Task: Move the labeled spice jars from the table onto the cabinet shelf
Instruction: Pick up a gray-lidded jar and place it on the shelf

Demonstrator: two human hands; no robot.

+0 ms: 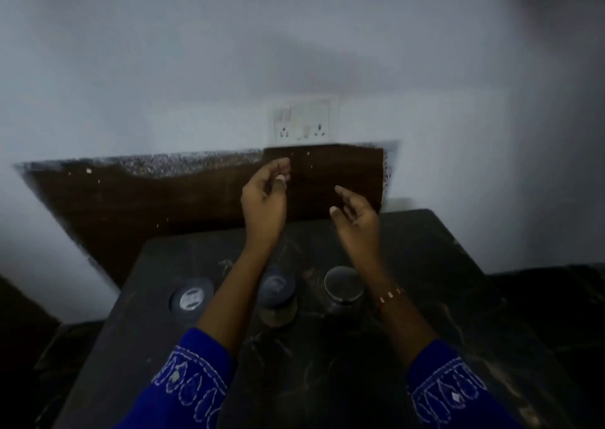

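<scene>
Three spice jars (pixel 277 294) are seen upright at lower centre on the dark desk (pixel 425 265). Both the left hand (pixel 265 196) and right hand (pixel 355 214) are held empty above them (fingers loosely curled), jars below the wrists.

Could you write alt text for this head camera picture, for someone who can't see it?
A person's left hand and right hand, both empty with loosely curled fingers, are raised above a dark table where three lidded jars stand in a row. Behind is a white wall with a switch and socket plate; the picture is dim and blurred.
</scene>
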